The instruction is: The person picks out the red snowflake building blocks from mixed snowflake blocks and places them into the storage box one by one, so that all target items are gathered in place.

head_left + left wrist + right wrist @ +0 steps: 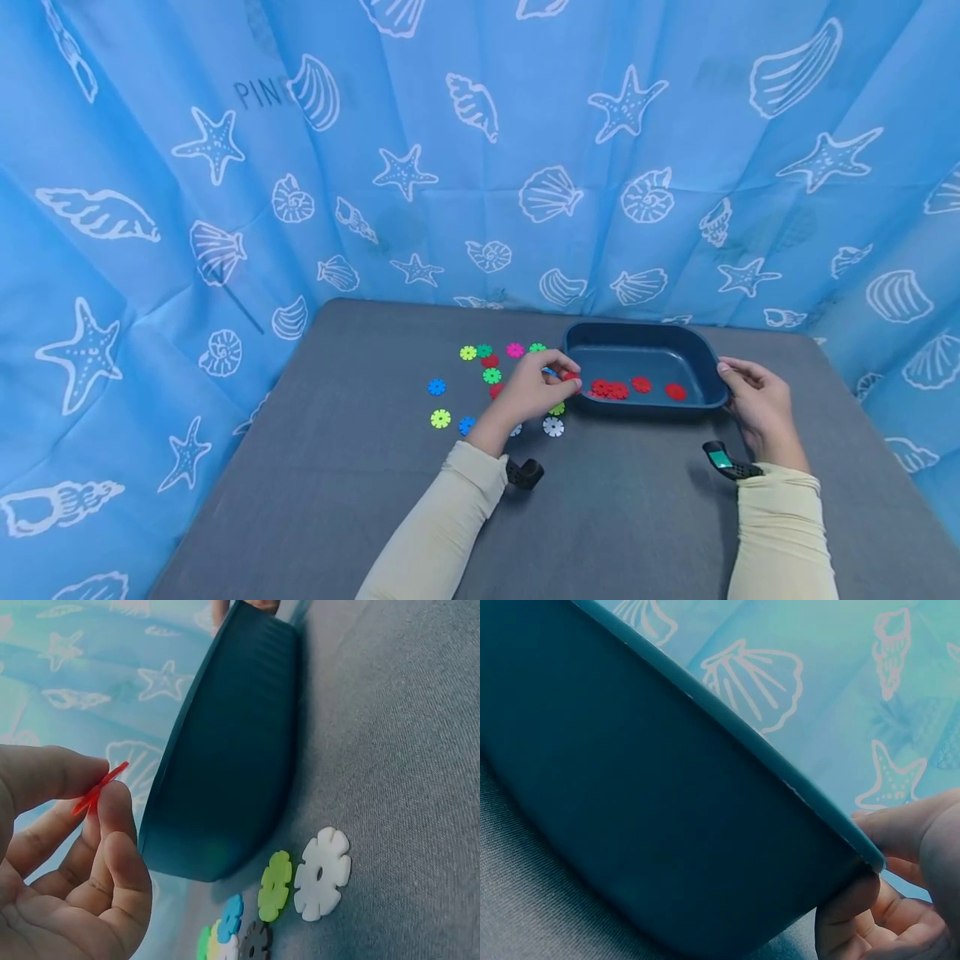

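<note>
A dark blue plastic basin [637, 337] stands on the grey table, with several red notched discs [641, 384] inside it. My left hand [534, 387] is at the basin's left rim. Between its thumb and fingers it pinches a red notched disc [100, 787], seen nearly edge-on in the left wrist view. My right hand [759, 408] grips the basin's right end by the rim, thumb on one side and fingers on the other, as the right wrist view [892, 877] also shows.
Left of the basin lie several loose notched discs: a blue disc [437, 387], a yellow-green disc [440, 418], a pink disc [514, 350], a white disc [553, 427] and others, partly hidden by my left hand. A blue shell-patterned curtain [480, 200] hangs behind the table.
</note>
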Motion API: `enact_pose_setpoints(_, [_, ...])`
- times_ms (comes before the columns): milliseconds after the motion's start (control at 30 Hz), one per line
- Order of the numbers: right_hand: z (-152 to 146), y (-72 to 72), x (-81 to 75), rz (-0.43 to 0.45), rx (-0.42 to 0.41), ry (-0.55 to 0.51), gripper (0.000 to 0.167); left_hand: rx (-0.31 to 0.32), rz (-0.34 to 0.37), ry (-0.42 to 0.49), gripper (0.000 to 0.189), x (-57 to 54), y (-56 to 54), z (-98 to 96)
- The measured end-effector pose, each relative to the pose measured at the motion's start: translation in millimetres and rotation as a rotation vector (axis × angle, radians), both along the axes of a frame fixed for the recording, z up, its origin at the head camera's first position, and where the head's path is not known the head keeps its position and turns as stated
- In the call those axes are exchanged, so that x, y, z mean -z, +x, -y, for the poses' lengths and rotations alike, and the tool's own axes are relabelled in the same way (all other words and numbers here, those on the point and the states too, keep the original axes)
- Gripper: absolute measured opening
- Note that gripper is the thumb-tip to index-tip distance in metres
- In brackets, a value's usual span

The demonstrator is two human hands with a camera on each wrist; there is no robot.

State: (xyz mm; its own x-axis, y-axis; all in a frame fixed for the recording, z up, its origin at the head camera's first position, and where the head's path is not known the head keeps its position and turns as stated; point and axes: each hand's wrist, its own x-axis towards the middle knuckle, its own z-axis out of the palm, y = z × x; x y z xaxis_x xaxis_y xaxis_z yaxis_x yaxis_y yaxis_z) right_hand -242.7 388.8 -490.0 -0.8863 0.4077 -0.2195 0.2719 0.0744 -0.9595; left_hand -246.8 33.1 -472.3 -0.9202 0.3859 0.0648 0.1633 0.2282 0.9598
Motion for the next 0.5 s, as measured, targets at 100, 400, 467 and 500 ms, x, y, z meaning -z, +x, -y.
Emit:
enact_pose_setpoints(100, [0,-0.1,0.1,0.008,0.000,0.001,0.044,0.010,0.015,0.017,0.021,-0.7,-1.7,-2.6])
enact_pose_setpoints(400, [0,-0.1,-0.4,0.008,0.000,-0.001,0.043,0.024,0.025,0.049,0.023,-3.0,-4.0,-10.1])
enact_pose_setpoints(467, [0,-0.2,-0.8,0.003,0.004,-0.018,0.042,0.019,0.021,0.048,0.022,-3.2,-4.6,-11.2])
enact_pose_setpoints(500, [0,-0.4,-0.9,0.002,0.004,-0.020,0.041,0.017,0.015,0.047,0.022,-3.4,-4.9,-11.7])
